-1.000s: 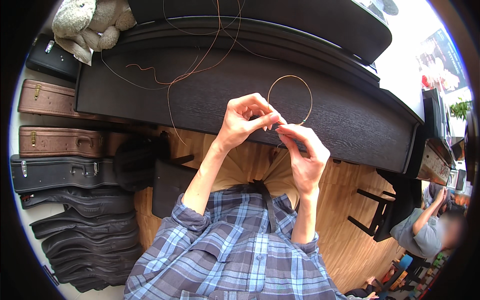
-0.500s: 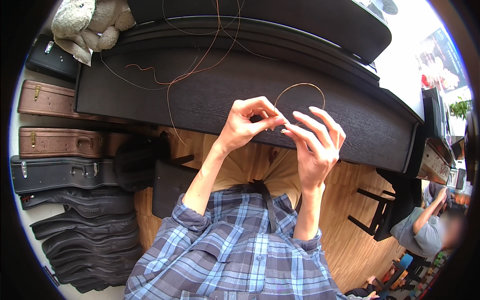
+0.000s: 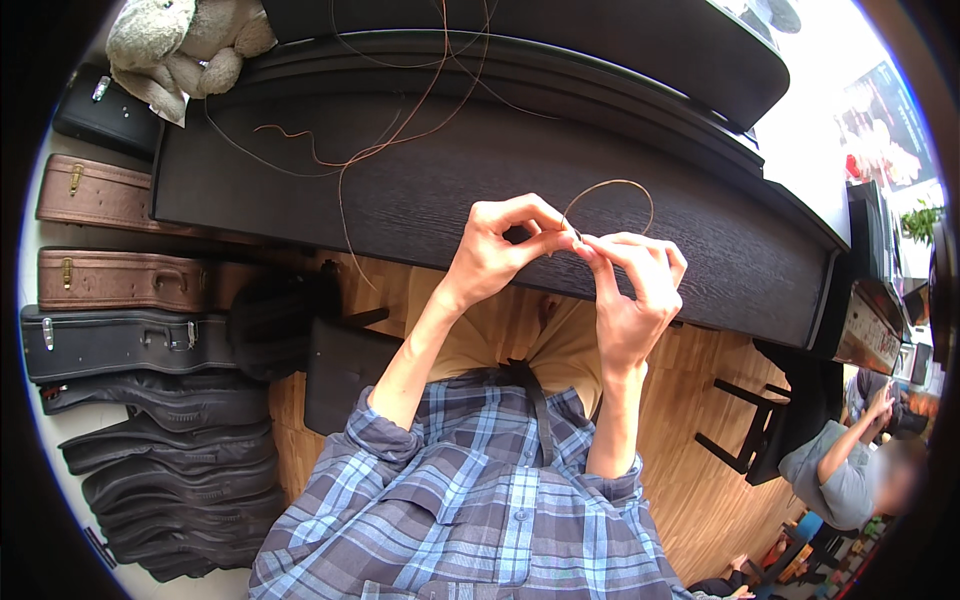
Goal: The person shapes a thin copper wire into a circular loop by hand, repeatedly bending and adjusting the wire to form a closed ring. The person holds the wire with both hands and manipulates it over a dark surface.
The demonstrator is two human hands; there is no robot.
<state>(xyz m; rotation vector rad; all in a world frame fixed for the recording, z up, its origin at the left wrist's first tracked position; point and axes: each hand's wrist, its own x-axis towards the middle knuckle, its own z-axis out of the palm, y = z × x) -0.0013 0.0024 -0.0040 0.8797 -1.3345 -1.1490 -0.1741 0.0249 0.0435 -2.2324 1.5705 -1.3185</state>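
Over the front part of a black, wood-grained piano-like cabinet (image 3: 730, 255), a bronze-coloured wire loop (image 3: 620, 181) arches up from between the person's two hands, its visible top seen against the dark lid. The left hand (image 3: 500, 245) pinches it between thumb and forefinger; the right hand (image 3: 640, 280) brings thumb and forefinger together at the same place, the fingertips of both touching or nearly so. Its right end drops behind the right hand, so exactly what that pinch encloses cannot be told.

It looks very light, thin and springy, likely to uncurl if let go and apt to slide or roll between fingertips. Kinking seems a greater risk than snapping. A close pinch near the ends looks surest, leaving the round part free.

Further left, loose wire strings (image 3: 360, 157), some coppery, cross in a tangle over the cabinet, one hanging past its front edge; they lie apart from the loop but could snag a sweeping arm. The fingers themselves hide most of the wire's ends.

A grey plush toy (image 3: 195, 50) sits at the far left, above stacked brown instrument cases (image 3: 110, 280) and black gig bags (image 3: 180, 465). At right, beyond a black stool (image 3: 740, 425), is a co-worker in grey (image 3: 835, 470).
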